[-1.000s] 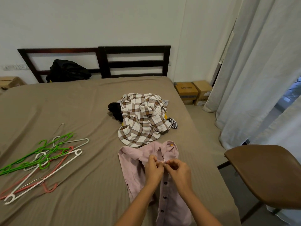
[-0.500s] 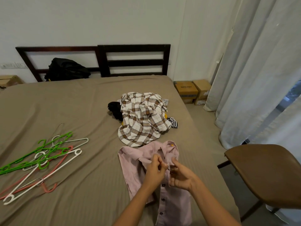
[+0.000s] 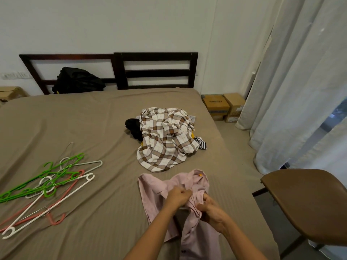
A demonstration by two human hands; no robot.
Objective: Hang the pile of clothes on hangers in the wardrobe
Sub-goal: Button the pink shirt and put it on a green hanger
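Note:
A pale pink button-up shirt [image 3: 154, 190] lies on the near part of the bed, collar away from me. My left hand [image 3: 177, 197] grips the left side of its front placket, and my right hand [image 3: 210, 208] grips the right side, pulling the two apart below the collar. Beyond it sits the pile of clothes [image 3: 165, 139], with a brown and white checked shirt on top and black, yellow and striped pieces underneath. A heap of green, white and pink hangers [image 3: 48, 182] lies on the bed to my left.
The bed [image 3: 84, 128] has a brown sheet and a dark slatted headboard [image 3: 155, 70] with a black bag [image 3: 77, 80] against it. A brown chair [image 3: 308, 203] stands close on the right. Cardboard boxes [image 3: 223, 106] and white curtains [image 3: 300, 91] are beyond it.
My hands went from pinching a button near the collar to gripping both sides of the placket and pulling them apart; the shirt front has opened and bunched up.

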